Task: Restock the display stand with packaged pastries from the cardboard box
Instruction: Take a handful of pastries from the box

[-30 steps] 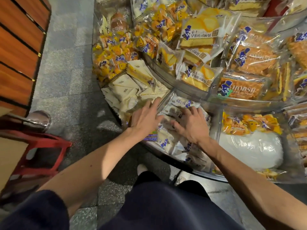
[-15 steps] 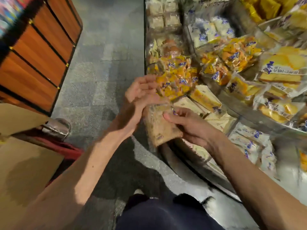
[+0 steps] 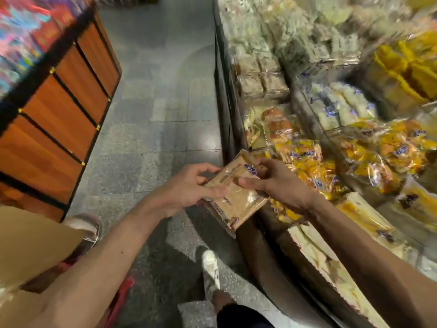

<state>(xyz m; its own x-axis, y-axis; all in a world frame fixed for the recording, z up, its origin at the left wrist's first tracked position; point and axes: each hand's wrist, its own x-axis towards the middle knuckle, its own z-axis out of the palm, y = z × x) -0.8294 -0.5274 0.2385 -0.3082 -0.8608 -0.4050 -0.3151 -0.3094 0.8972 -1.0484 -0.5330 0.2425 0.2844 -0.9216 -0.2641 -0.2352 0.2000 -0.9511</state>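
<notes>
**A:** Both hands are on one packaged pastry! It's tilted, held above the floor just beside the near-left edge of the display stand.

**B:** And the grip?

**A:** The left hand has its thumb on the wrapper and its fingers curled round the left edge. The right hand pinches the far right corner.

**B:** The cardboard box?

**A:** Near left, well apart from the packet.

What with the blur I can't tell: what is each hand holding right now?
Left hand: fingers curled on the brown pastry packet, holding it.
Right hand: grips the same packet, thumb on top.
</notes>
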